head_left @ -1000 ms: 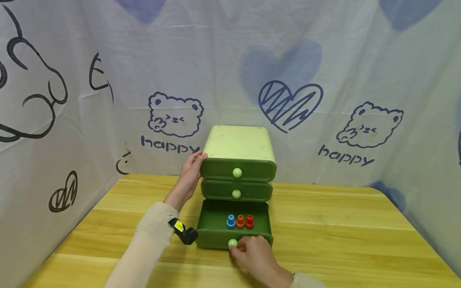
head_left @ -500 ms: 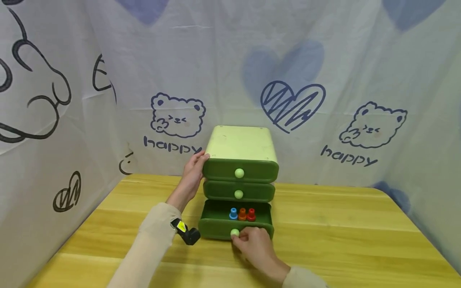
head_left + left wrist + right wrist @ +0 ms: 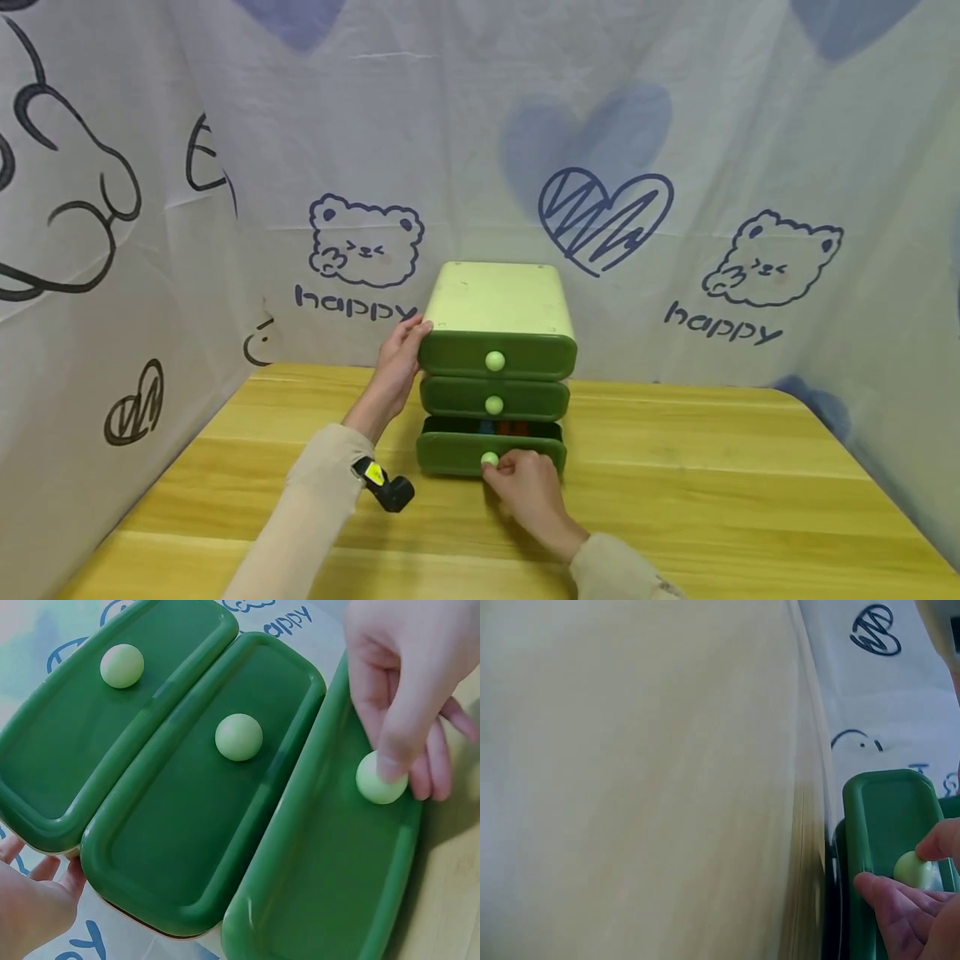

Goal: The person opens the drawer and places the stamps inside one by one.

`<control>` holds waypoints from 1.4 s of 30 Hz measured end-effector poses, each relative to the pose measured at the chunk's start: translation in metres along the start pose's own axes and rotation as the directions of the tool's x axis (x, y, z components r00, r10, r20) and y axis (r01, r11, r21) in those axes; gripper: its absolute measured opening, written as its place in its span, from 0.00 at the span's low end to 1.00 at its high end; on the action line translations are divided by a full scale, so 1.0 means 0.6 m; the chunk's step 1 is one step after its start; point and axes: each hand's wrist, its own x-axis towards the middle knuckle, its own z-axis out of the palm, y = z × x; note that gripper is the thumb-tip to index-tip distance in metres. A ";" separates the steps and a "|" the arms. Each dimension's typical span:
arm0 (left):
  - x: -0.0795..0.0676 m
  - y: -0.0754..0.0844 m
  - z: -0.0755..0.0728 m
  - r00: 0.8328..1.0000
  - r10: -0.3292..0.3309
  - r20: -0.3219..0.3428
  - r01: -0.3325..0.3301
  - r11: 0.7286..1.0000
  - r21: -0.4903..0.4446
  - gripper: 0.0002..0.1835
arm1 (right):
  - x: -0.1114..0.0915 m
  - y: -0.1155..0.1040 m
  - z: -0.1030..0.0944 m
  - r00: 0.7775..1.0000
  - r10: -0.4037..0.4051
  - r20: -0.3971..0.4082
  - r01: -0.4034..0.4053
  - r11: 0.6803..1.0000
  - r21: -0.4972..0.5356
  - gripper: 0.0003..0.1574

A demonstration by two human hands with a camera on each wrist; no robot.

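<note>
A small three-drawer cabinet with a pale green top [image 3: 498,298] and dark green fronts stands on the table. Its bottom drawer [image 3: 450,454] is pulled out a little way; the upper two drawers sit flush. Thumb and fingers of my right hand [image 3: 531,492] pinch the round light green knob [image 3: 381,778] of that bottom drawer. Through the narrow gap above its front show the tops of a blue peg [image 3: 487,427] and red-orange ones, mostly hidden. My left hand [image 3: 393,362] rests against the cabinet's upper left side, fingers extended along it.
The wooden table [image 3: 712,492] spreads around the cabinet on both sides. Close behind it hangs a white cloth [image 3: 465,150] printed with bears and hearts. A black wrist camera [image 3: 386,485] is strapped to the left sleeve.
My right hand has pushed the bottom drawer inward, away from me, so the blue, orange and red pegs have slid mostly out of sight. My left hand has stayed on the cabinet's side.
</note>
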 end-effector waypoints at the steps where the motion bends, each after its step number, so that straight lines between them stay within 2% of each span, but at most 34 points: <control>1: 0.000 0.000 -0.001 1.000 -0.001 -0.002 0.001 1.000 -0.003 0.31 | 0.003 0.001 0.002 1.000 0.014 0.000 -0.014 1.000 0.005 0.13; 6: -0.002 -0.003 -0.003 1.000 -0.011 0.002 0.011 1.000 0.004 0.32 | 0.017 0.007 0.011 0.998 0.061 -0.017 -0.060 0.998 0.036 0.17; 10: -0.002 -0.006 -0.003 1.000 -0.013 0.007 0.013 1.000 0.012 0.32 | 0.023 0.014 0.014 0.998 0.053 -0.043 -0.051 0.998 0.045 0.15; 13: -0.003 -0.006 -0.003 1.000 -0.002 0.006 0.002 1.000 0.014 0.32 | 0.027 0.019 0.017 0.997 0.068 -0.030 -0.065 0.994 0.090 0.12; 17: -0.004 -0.005 -0.002 1.000 -0.003 0.007 0.003 1.000 0.017 0.32 | 0.031 0.027 0.021 0.991 0.135 0.014 -0.135 0.966 0.221 0.10; 21: -0.003 -0.007 -0.002 1.000 -0.006 0.005 0.006 1.000 0.016 0.32 | 0.034 0.032 0.023 0.985 0.169 0.037 -0.172 0.939 0.298 0.09; 35: 0.000 -0.004 -0.001 1.000 0.019 0.001 -0.019 1.000 -0.009 0.32 | 0.040 0.042 0.020 0.987 0.146 0.073 -0.162 0.935 0.316 0.10; 42: 0.000 -0.003 0.001 1.000 0.019 0.007 -0.019 0.999 -0.025 0.31 | 0.036 0.049 0.000 0.977 0.124 0.173 -0.171 0.942 0.289 0.13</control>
